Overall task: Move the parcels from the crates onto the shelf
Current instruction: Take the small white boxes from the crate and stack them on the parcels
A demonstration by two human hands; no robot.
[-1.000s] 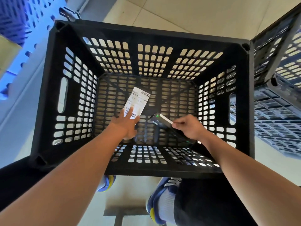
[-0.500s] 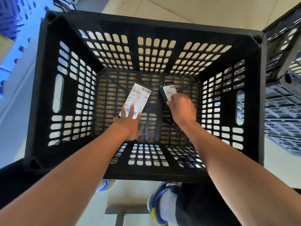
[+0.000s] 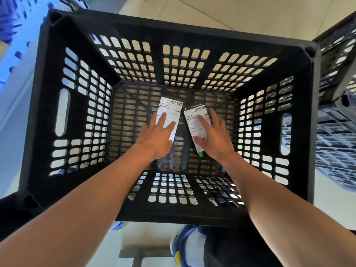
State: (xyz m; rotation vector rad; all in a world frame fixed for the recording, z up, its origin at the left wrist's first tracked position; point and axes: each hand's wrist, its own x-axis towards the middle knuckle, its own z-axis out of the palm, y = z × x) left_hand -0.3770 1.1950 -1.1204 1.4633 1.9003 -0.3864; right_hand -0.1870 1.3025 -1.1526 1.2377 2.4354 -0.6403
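A black slotted crate (image 3: 173,22) fills the view, and I look straight down into it. Two dark flat parcels with white barcode labels lie side by side on its floor. My left hand (image 3: 154,139) lies flat on the left parcel (image 3: 171,108), fingers spread over the label. On the right parcel (image 3: 194,120), which has a green tag at its near end, my right hand (image 3: 215,139) rests the same way, thumb on the parcel's left edge. Neither parcel is lifted. No shelf is in view.
Another black crate (image 3: 337,54) stands tilted at the right, above a grey grid surface (image 3: 337,141). A blue slotted crate (image 3: 15,26) is at the far left. My shoe (image 3: 188,245) and the tiled floor show below the crate's near wall.
My right hand carried its parcel up the crate floor, turned it label-up and laid it beside the left parcel. Both hands went from pinching to lying flat with spread fingers.
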